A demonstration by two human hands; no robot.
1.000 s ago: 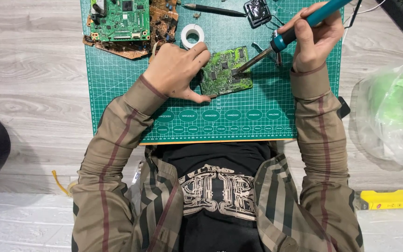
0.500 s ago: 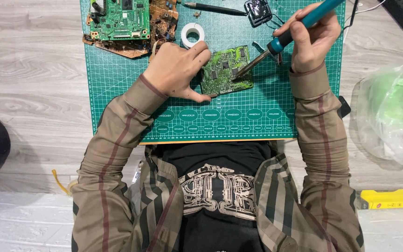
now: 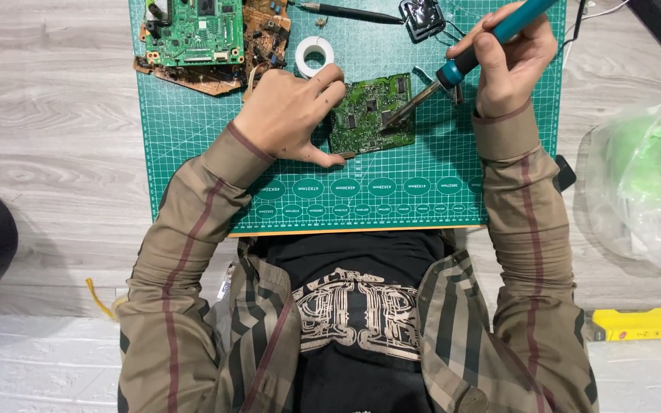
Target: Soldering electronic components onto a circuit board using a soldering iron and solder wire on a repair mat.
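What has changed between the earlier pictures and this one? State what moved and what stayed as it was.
Very little. The soldering iron in the right hand shifted slightly, its tip staying on the small green circuit board. The left hand still steadies that board on the green cutting mat. Nothing was picked up or released.

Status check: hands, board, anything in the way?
Left hand pinning small green circuit board on green cutting mat. Right hand gripping teal-handled soldering iron, tip on board. White solder spool nearby, clear.
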